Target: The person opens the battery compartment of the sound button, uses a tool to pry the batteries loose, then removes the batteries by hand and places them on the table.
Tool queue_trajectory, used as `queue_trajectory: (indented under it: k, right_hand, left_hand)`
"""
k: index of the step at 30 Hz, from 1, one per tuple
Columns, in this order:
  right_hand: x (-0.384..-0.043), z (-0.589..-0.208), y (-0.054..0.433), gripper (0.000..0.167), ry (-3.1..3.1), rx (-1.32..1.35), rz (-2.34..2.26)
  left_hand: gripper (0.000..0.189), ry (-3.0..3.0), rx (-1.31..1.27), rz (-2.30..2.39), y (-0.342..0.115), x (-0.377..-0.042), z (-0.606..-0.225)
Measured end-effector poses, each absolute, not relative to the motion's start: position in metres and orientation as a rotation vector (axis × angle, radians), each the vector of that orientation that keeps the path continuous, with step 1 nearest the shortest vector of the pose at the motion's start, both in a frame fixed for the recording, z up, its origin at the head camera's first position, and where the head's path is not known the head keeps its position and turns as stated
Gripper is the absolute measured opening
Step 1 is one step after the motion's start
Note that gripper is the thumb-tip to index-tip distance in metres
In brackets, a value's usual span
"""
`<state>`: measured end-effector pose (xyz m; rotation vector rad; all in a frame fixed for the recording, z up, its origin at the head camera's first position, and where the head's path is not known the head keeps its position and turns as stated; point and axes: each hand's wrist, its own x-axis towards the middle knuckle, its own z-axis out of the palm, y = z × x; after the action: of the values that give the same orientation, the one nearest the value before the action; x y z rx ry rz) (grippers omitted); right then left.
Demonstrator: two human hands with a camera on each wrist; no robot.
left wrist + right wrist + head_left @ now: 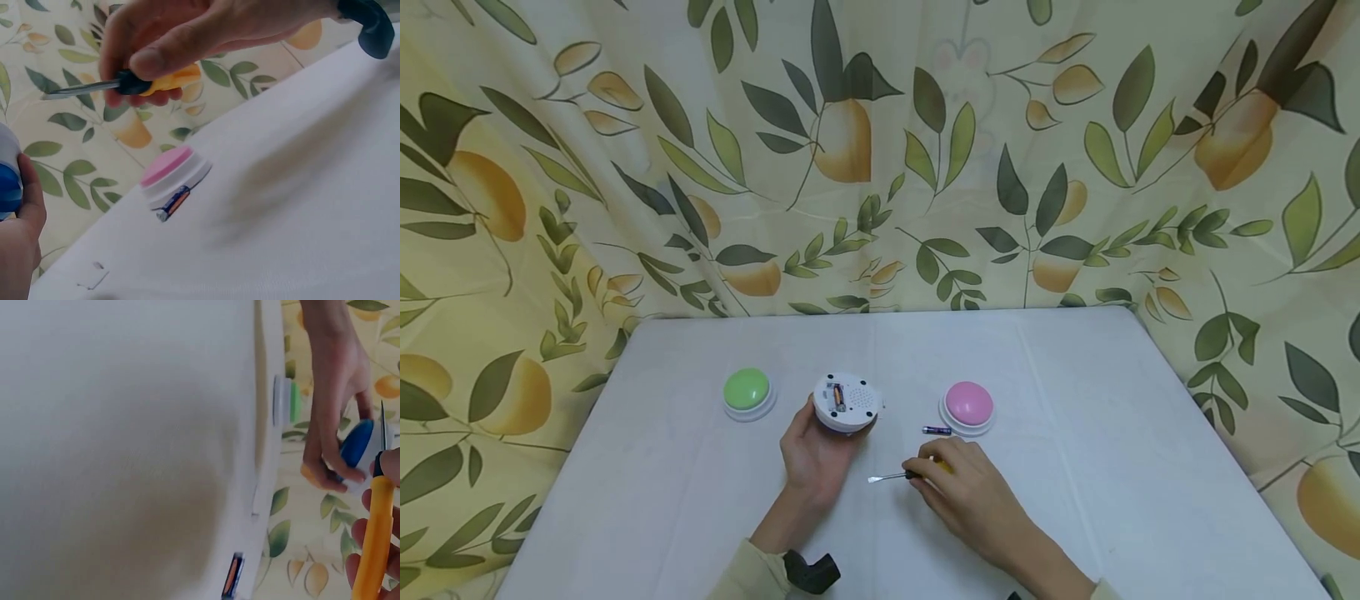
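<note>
Hands (822, 460) (970, 493) grip button (848, 403) (left) and screwdriver (379, 525) (right); only wrist views reveal the blue dome (357, 444).

Premises appear to be an indoor, homelike space; the exact room cannot be determined. A cream fabric curtain printed with green leaves and orange fruit (880, 250) hangs in soft folds behind and at both sides of a straight-edged table with a smooth white covering (662, 500). The print is of a household furnishing type. A faint, pale pink rabbit-like outline (962, 71) is noted high on the curtain. A slim yellow-handled screwdriver with a flat metal blade (134, 83) and a small dark cylindrical battery (937, 431) indicate light tabletop work
</note>
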<state>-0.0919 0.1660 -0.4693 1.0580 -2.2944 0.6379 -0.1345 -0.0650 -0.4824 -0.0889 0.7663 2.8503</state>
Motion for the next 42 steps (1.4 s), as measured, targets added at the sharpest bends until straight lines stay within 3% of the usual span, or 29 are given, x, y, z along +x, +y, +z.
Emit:
queue_trajectory:
  k: [11, 19, 31, 42]
  right_hand:
    - [-0.095, -0.472, 0.209, 0.012, -2.513, 1.191, 0.466]
    - [-0.102, -0.477, 0.233, 0.039, -2.492, 1.231, 0.390]
    - [-0.108, -0.486, 0.245, 0.032, -2.557, 1.261, 0.283]
    - [-0.109, -0.492, 0.244, 0.029, -2.608, 1.236, 0.300]
  left_hand:
    - [0.059, 0.799, -0.130, 2.734, -0.084, -0.132, -0.487]
    - [0.059, 0.892, -0.109, 2.575, -0.093, -0.132, -0.489]
    - [0.051, 1.028, -0.117, 2.413, -0.106, -0.141, -0.487]
    - [0.058, 1.243, -0.148, 2.268, -0.105, -0.146, -0.486]
